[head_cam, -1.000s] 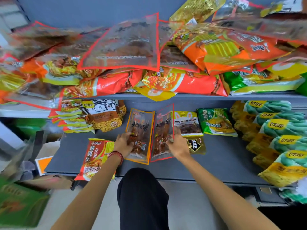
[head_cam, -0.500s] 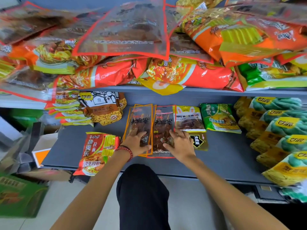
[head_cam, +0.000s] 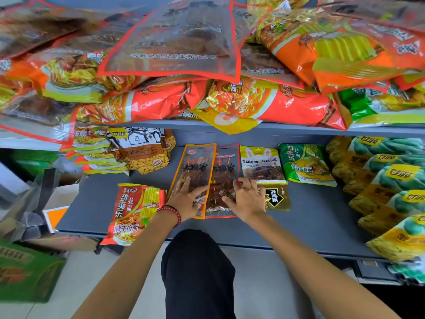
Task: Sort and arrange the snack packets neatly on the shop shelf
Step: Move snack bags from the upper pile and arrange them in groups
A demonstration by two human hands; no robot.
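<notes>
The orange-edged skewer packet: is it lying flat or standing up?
Lying flat. The orange-edged skewer packet rests face up on the grey shelf, the left hand pressing on it.

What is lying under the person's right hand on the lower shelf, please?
The right hand rests on the lower part of the red-edged skewer packet, its outer side over the gold packet with the black arrow. The print beneath the palm is covered.
</notes>
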